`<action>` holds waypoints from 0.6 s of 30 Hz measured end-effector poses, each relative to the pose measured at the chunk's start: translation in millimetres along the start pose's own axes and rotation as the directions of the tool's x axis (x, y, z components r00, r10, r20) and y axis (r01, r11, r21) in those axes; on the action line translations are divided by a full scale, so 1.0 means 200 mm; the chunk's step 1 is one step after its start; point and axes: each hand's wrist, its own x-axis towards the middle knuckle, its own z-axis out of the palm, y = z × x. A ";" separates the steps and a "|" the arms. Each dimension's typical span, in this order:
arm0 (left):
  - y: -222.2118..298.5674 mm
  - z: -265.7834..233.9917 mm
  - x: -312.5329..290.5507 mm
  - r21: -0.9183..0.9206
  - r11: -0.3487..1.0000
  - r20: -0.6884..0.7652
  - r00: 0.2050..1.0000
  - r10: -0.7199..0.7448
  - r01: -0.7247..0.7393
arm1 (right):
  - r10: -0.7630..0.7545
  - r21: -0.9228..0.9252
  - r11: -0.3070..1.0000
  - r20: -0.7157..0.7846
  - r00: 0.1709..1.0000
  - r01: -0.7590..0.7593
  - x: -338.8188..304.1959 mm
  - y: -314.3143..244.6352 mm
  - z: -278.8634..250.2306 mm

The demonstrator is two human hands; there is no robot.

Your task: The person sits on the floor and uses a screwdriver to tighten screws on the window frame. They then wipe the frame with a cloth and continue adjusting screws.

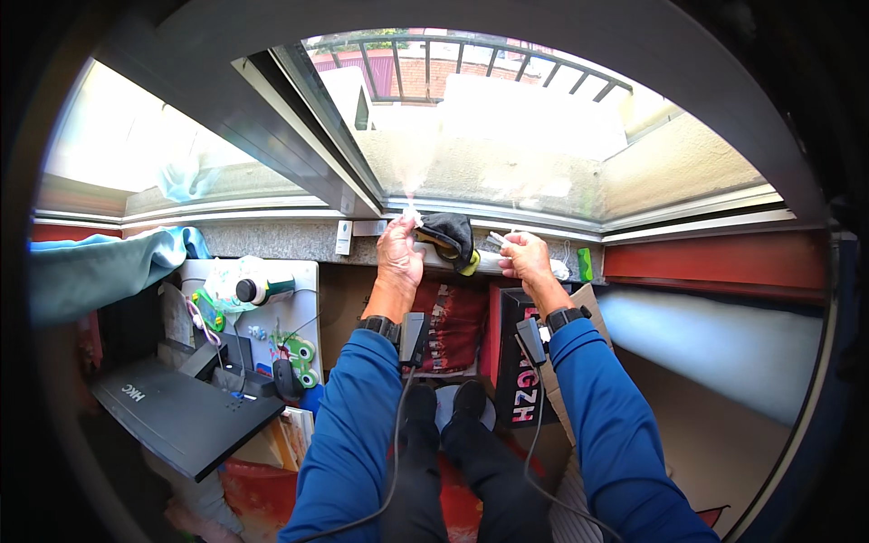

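Head view, clock read from its centre: crumpled white piece (413, 215) at 11 o'clock, by the lower window frame (507, 218), pinched in the left hand's (399, 256) fingertips. Black-and-yellow item (450, 233) lies between the hands, at 12 to 1. Right hand (528, 260), near 3, grasps a slim white item (497, 240). Farther out: green object (585, 264) at 3, dark bottle (258, 289) at 9, black monitor (186, 412) at 8.
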 end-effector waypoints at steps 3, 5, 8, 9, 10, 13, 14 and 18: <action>0.04 -0.04 -0.07 -0.016 0.996 0.024 0.996 0.087 -0.087 | -0.024 0.048 0.999 0.075 0.997 0.021 0.03 0.03 0.01; 0.07 -0.06 -0.15 -0.035 0.994 0.000 0.995 0.099 -0.099 | -0.036 0.027 0.999 0.026 0.999 0.036 0.04 0.04 0.00; 0.09 -0.09 -0.31 0.013 1.000 -0.044 0.999 0.022 -0.022 | -0.044 0.044 0.998 -0.044 0.998 0.046 0.00 0.03 -0.04; 0.09 -0.10 -0.38 0.061 0.998 -0.013 1.000 0.011 -0.011 | -0.074 -0.005 0.997 -0.099 0.992 0.074 -0.03 0.02 -0.05; 0.09 -0.11 -0.46 0.100 0.995 -0.002 1.000 -0.013 0.013 | -0.109 -0.034 0.994 -0.090 0.990 0.106 -0.09 0.01 -0.07; 0.07 -0.12 -0.75 0.113 0.991 -0.056 0.997 -0.059 0.065 | -0.046 -0.003 0.999 0.033 0.998 0.046 -0.34 -0.03 -0.08; 0.07 -0.12 -0.84 0.125 0.990 -0.060 0.996 -0.063 0.070 | 0.026 0.054 0.998 0.110 0.994 -0.033 -0.47 -0.04 -0.06; 0.13 -0.03 -1.21 0.124 0.990 -0.096 0.994 -0.052 0.064 | -0.114 0.197 0.980 0.483 0.868 0.019 -1.10 -0.10 0.12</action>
